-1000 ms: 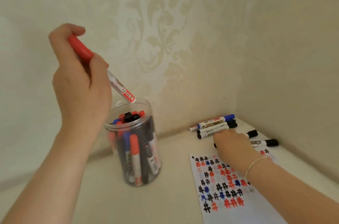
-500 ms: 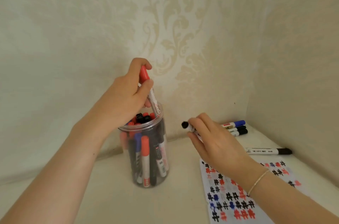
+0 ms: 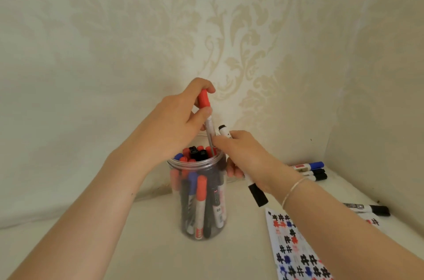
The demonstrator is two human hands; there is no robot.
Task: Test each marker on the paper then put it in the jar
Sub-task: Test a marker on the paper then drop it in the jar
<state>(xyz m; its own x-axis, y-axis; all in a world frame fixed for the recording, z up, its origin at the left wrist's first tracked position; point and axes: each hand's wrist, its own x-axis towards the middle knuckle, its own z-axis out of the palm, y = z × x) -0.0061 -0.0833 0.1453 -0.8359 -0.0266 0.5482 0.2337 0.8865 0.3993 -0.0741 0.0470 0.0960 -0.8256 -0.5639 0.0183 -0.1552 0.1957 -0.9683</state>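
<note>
A clear plastic jar [image 3: 197,165] stands in the middle of the surface, packed with several red, blue and black markers. My left hand [image 3: 174,123] grips a red-capped marker [image 3: 204,102] upright, its lower end dipping into the jar's mouth. Right beside it, my right hand [image 3: 243,155] holds a black marker [image 3: 258,194] slanted, black cap down at the lower right, and its fingertips touch the red marker's barrel. The test paper [image 3: 296,247], covered in red, blue and black marks, lies at the lower right.
Three markers, one blue-capped [image 3: 309,166] and two black-capped [image 3: 317,175], lie against the back wall at the right. Another black marker [image 3: 367,208] lies near the right wall. Patterned walls close the corner behind and to the right.
My right hand has lifted a black marker from the pile and carried it left to the jar. My left hand has lowered the red marker's end into the jar mouth.
</note>
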